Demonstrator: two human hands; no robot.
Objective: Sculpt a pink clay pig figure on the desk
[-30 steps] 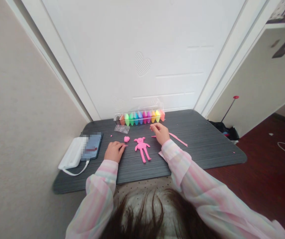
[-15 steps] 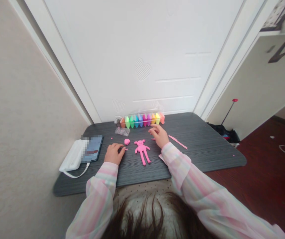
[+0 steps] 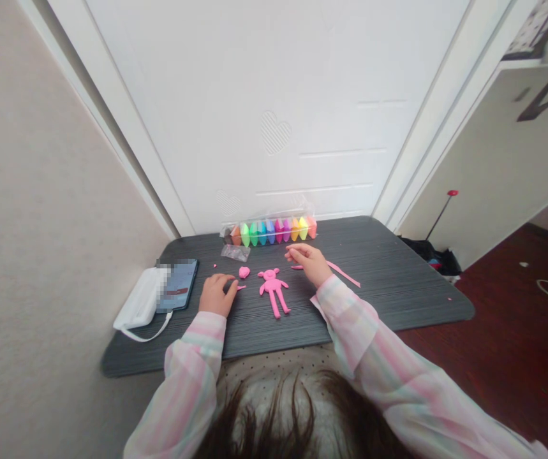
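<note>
My left hand [image 3: 217, 295] rests on the dark table with thumb and forefinger apart, beside a thin pointed pink clay piece [image 3: 241, 287] partly hidden by the fingertips. A pink clay lump [image 3: 244, 273] lies just beyond it. Between my hands lies a flat pink clay figure [image 3: 272, 292] with ears, a round snout, arms and two long legs. My right hand [image 3: 308, 260] hovers up and right of the figure, fingers loosely bent and slightly apart, nothing visible in them. Under and beyond it lies a pink tool like a clay knife [image 3: 345, 275], partly covered by the hand.
A clear pack of many-coloured clay blocks [image 3: 270, 231] stands along the back edge, a crumpled clear wrapper [image 3: 236, 253] before it. At left are a white device with a cable [image 3: 140, 299] and a blue phone-like item [image 3: 181, 285]. A white door [image 3: 264, 76] rises behind the table.
My right hand has drawn slightly back and to the right from near the clay pack. My left hand has eased off the thin pink piece, its finger and thumb parting. The figure stays put.
</note>
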